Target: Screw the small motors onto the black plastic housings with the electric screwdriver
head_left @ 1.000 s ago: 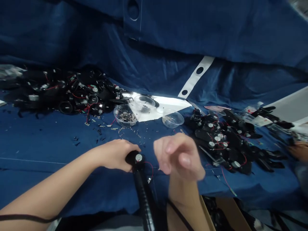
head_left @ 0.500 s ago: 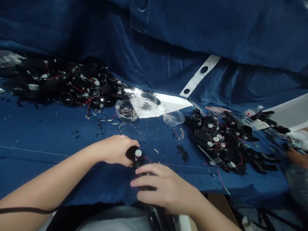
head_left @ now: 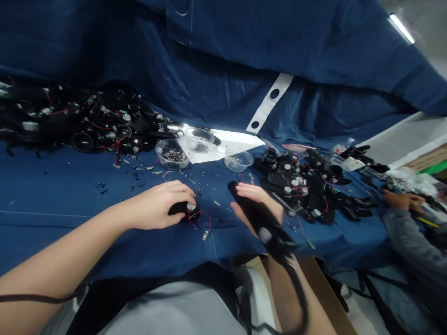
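Observation:
My left hand (head_left: pixel 164 204) is closed around a black plastic part (head_left: pixel 179 208) resting on the blue cloth. A small silver round piece sits on that part beside my fingertips. From it a red wire (head_left: pixel 210 217) loops to the right and ends at a small circuit board (head_left: pixel 205 235). To the right, my right hand (head_left: pixel 260 195) grips a long black corded tool (head_left: pixel 260 216), tilted with its narrow end up and left, clear of the part. Its black cord (head_left: pixel 303 298) hangs down over my forearm. Motion blurs the tool, and its tip is hard to make out.
Clear plastic bowls, one holding tiny screws (head_left: pixel 174 156), stand by a white sheet (head_left: pixel 230 144). Black parts with red wires are heaped at left (head_left: pixel 115 118) and right (head_left: pixel 296 181). Loose bits lie scattered on the cloth. Another person's hands (head_left: pixel 398 200) work at far right.
My right hand has lifted the corded tool away from the black part, moving it up and right. My left hand still holds the part, now with its wire and board exposed. The view shifted right.

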### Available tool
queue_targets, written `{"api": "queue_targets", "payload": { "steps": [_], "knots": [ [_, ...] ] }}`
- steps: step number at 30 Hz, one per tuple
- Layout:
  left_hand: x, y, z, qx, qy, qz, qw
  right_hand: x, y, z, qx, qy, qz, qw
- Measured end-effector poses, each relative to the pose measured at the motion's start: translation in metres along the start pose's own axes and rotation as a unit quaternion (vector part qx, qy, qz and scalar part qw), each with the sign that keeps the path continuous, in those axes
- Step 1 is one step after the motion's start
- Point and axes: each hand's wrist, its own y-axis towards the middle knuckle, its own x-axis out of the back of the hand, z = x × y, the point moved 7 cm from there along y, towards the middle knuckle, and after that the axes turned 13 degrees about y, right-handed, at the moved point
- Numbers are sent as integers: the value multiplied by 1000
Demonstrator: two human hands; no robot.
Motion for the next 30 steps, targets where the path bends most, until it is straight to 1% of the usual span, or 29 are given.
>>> {"api": "queue_targets", "payload": {
  "steps": [2, 3, 4, 5, 6, 8, 10, 14, 16, 19, 22, 24, 27, 29, 30],
  "knots": [
    [-5, -1, -5, -9, 8, -11, 1000, -13, -2, -20, 16, -25, 74, 997],
    [-7, -1, -6, -6, 19, -16, 1000, -23, -2, -30, 17, -37, 131, 991],
    [-10, -1, -7, -1, 32, -21, 999, -33, -3, -39, 16, -54, 192, 980],
    [-12, 0, -6, 4, 45, -27, 999, -41, -4, -48, 12, -69, 241, 968],
    [-13, 0, -6, 4, 56, -33, 998, -47, -4, -56, 6, -83, 281, 956],
    [-13, 0, -6, -8, 71, -41, 997, -55, -4, -69, -8, -108, 325, 940],
    [-12, 1, -8, -26, 87, -42, 995, -60, -5, -79, -17, -123, 341, 932],
    [-9, 5, -10, -50, 125, -37, 990, -63, -11, -94, -28, -122, 330, 936],
    [-9, 6, -8, -48, 115, -45, 991, -62, -14, -100, -36, -119, 324, 938],
    [-9, 6, -3, -32, 72, -63, 995, -60, -16, -105, -43, -112, 328, 937],
    [-12, 8, 0, -22, 39, -59, 997, -61, -15, -105, -44, -100, 342, 933],
    [-14, 11, 2, -9, 18, -37, 999, -65, -14, -104, -48, -99, 362, 926],
    [-15, 17, 5, 18, -7, -2, 1000, -73, -16, -101, -71, -116, 400, 906],
    [-13, 17, 9, 29, -14, 7, 999, -71, -15, -98, -95, -132, 409, 898],
    [-10, 15, 11, 34, -16, 4, 999, -66, -11, -95, -104, -138, 402, 899]
  ]
}}
